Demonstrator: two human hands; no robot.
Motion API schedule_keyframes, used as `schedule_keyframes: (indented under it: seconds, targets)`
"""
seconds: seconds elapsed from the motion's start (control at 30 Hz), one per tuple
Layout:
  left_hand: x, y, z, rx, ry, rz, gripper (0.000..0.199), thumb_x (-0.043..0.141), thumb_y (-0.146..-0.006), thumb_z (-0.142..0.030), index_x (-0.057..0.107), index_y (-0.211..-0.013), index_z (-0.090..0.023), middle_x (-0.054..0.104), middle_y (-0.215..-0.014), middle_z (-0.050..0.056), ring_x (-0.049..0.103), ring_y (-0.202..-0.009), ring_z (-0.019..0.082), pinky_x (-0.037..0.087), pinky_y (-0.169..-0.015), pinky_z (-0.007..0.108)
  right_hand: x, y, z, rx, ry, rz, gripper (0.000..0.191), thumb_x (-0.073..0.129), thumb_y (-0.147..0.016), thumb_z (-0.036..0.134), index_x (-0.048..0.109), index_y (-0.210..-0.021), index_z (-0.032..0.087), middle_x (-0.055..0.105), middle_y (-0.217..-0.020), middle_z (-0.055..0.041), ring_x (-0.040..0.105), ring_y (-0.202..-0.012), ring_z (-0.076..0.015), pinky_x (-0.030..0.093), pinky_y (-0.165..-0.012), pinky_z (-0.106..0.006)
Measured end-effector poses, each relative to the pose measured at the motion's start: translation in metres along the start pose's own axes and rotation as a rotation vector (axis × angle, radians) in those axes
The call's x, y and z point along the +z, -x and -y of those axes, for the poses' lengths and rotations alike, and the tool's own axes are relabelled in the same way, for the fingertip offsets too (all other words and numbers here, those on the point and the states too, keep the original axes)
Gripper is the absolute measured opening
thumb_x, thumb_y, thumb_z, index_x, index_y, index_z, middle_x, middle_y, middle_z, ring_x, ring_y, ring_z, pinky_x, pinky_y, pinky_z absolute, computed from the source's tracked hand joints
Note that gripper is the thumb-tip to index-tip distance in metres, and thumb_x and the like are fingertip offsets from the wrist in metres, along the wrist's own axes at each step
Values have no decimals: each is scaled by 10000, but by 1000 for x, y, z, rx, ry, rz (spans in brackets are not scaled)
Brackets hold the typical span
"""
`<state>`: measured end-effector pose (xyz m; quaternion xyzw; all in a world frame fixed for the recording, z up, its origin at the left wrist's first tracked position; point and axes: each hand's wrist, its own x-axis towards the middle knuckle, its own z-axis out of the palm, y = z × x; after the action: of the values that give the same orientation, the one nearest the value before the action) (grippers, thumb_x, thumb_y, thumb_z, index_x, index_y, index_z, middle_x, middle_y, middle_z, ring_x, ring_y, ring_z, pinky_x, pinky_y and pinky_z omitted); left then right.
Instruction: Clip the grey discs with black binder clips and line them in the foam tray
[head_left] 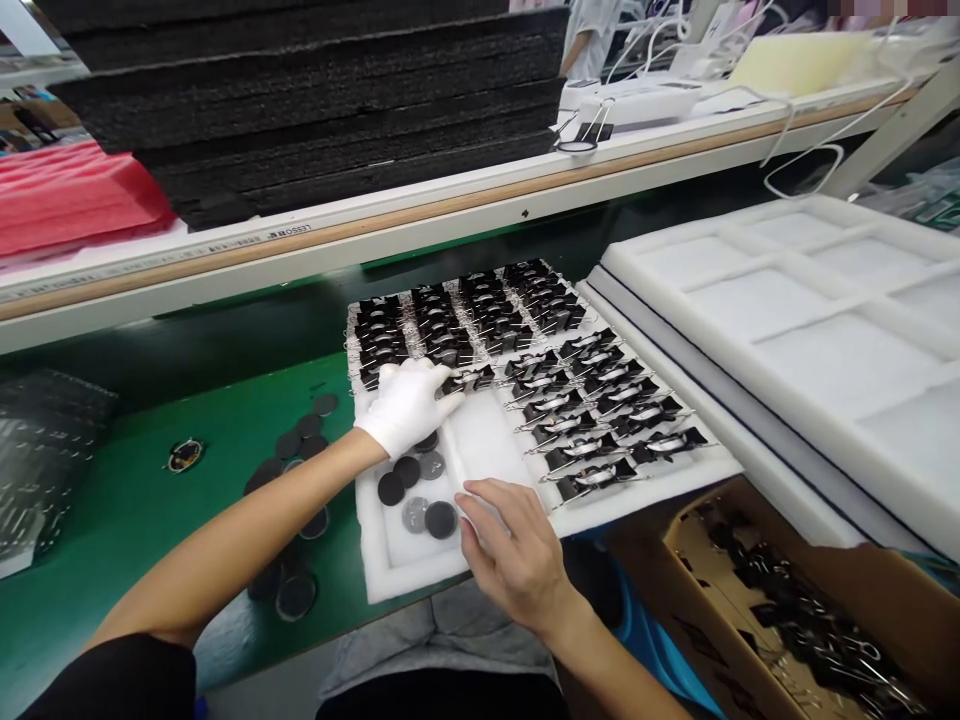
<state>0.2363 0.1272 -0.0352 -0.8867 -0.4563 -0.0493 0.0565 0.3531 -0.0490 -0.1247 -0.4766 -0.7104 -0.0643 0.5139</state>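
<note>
Our clip (472, 379) lies sideways in the white tray (487, 440), just right of our nearer, gloved left hand (409, 405), whose grip we cannot tell, while our right hand (517, 555) is open.

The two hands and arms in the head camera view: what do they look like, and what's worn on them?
The left hand wears a thin-looking white glove that ends at the wrist; above the bare left forearm is a black sleeve. The right hand is ungloved, its forearm bare as far as the picture shows.
</note>
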Motion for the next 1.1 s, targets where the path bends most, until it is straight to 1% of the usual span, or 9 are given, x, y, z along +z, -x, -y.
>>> schedule_keyframes:
  seconds: [0.13, 0.27, 0.43, 0.57, 0.67, 0.77, 0.9, 1.0, 1.1]
  targets:
    - [1, 1, -6, -44, -180, -46, 388, 558, -969, -513, 666, -1138, -181, 673, -1101, 161, 595, -1050, 354, 381, -868, 473, 0, 1, 1, -1, 1, -11, 444, 615, -877, 48, 629, -1299, 186, 750, -1091, -140, 737, -996, -287, 627, -811, -435]
    - [1, -1, -11, 3, -198, -22, 324, 562, -979, -473, 657, -1062, -174, 679, -1049, 163, 595, -1034, 345, 374, -842, 455, -1, 1, 2, 0, 16, 10, 457, 616, -878, 41, 627, -1312, 185, 749, -1082, -141, 741, -987, -300, 623, -809, -449]
    - [-13, 19, 4, 38, -149, -121, 361, 492, -1013, -447, 635, -1218, -186, 674, -1130, 146, 585, -1074, 338, 369, -862, 457, -10, 0, 0, 54, 43, 169, 379, 590, -951, 128, 597, -1318, 225, 717, -1227, -160, 695, -1127, -333, 600, -895, -523]
    - [-37, 55, 44, -56, -90, -219, 388, 442, -1033, -455, 623, -1288, -224, 674, -1249, 121, 588, -1156, 305, 359, -949, 447, -16, -8, -3, 3, 21, 349, 386, 555, -1003, 223, 541, -1389, 237, 647, -1375, -177, 619, -1267, -366, 562, -959, -559]
    - [-51, 89, 85, -165, -75, -246, 403, 444, -1032, -457, 619, -1318, -234, 654, -1340, 106, 584, -1204, 284, 360, -995, 427, -11, -23, -5, -113, 67, 493, 513, 529, -1028, 374, 448, -1508, 210, 570, -1485, -211, 561, -1339, -415, 543, -968, -605]
    - [-56, 124, 124, -307, -67, -259, 414, 459, -1024, -457, 613, -1337, -233, 639, -1381, 94, 576, -1243, 269, 372, -1028, 408, 10, -44, -9, -208, 115, 564, 668, 472, -1030, 538, 405, -1553, 127, 471, -1558, -279, 492, -1405, -456, 516, -1019, -632]
    - [-47, 167, 167, -471, -26, -279, 410, 417, -1037, -437, 620, -1319, -221, 646, -1376, 93, 569, -1284, 256, 391, -1073, 398, 52, -69, -15, -152, 176, 668, 665, 383, -1049, 548, 478, -1525, 92, 415, -1588, -300, 432, -1452, -469, 465, -1098, -637]
    - [-33, 199, 179, -485, 61, -285, 445, 318, -1058, -398, 620, -1313, -192, 652, -1359, 112, 564, -1309, 240, 396, -1120, 396, 70, -73, -19, -124, 205, 763, 692, 391, -1022, 610, 528, -1506, 134, 386, -1598, -287, 351, -1482, -502, 444, -1097, -680]
    - [-18, 236, 164, -365, 151, -189, 543, 362, -1025, -461, 519, -1450, -163, 535, -1505, 170, 471, -1428, 284, 374, -1171, 448, 67, -64, -19, -188, 170, 745, 661, 404, -1021, 599, 570, -1471, 145, 410, -1551, -262, 368, -1454, -463, 452, -1113, -642]
